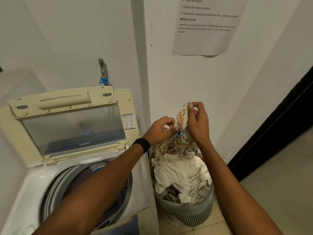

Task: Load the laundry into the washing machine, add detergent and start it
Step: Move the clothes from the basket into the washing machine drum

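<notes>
A floral-print cloth (179, 141) hangs above the grey striped laundry basket (194, 212), which is heaped with white and pale laundry (183, 175). My right hand (197, 122) pinches the cloth's top edge. My left hand (160, 130), with a black band on its wrist, pinches the cloth lower on its left side. To the left stands the top-loading washing machine (33, 187) with its lid (71, 122) raised. Dark clothes lie in its drum (84, 182), partly hidden by my left forearm.
A white wall corner (142, 65) rises between machine and basket. A tap with a blue fitting (102, 72) sits on the wall behind the lid. A printed instruction sheet (206, 26) hangs above the basket. A dark doorway (279, 124) and tiled floor lie to the right.
</notes>
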Demonstrator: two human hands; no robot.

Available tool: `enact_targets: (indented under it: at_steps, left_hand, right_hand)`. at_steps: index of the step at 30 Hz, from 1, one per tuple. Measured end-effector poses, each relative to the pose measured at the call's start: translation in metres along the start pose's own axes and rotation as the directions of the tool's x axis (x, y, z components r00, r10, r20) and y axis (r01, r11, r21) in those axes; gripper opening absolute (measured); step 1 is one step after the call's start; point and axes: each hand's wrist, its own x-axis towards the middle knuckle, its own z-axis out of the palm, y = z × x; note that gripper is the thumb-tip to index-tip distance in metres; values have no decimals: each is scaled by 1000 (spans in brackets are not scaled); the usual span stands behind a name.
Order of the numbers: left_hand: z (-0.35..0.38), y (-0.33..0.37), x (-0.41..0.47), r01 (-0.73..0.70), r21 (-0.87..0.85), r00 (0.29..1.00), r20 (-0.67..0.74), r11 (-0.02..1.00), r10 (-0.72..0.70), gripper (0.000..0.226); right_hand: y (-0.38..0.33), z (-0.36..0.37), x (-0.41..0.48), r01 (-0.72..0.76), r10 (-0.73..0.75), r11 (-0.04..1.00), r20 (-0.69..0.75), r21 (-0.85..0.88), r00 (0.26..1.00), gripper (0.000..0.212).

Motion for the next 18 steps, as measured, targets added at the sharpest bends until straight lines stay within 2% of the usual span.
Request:
enact_targets:
  at_steps: [1,5,8,10,12,14,16,18]
  left_hand:
    - [1,-2,-1,-10,16,999,-34,1000,10,19]
    - [-11,18,5,-30,-105,962,-274,994,0,23]
    - [-25,49,20,-62,-39,943,-330,997,45,31]
    - [-34,61,33,-34,49,932,-358,998,49,36]
    - [-43,60,43,5,126,945,-325,992,37,43]
    - [-48,57,44,-3,185,976,-212,983,43,51]
    - [-47,60,40,-69,174,985,-146,982,95,47]
    - [-40,66,35,-179,223,979,-54,958,196,45]
  right_hand:
    - [-4,-2,2,4,-4,1000,3,-4,1000,23]
    - [0,-13,12,6,-17,988,-66,-157,998,27]
    - [5,-15,16,-51,23,974,-127,-221,992,27]
    - [1,-13,16,-52,25,987,-169,-154,985,26]
    - [-5,-15,21,-17,5,999,-231,-49,973,23]
    - [-10,-19,29,-25,61,991,-277,132,959,20]
    - [-13,-23,36,-66,149,953,-270,294,951,17]
    - [-17,-23,39,-80,162,952,-265,295,951,17]
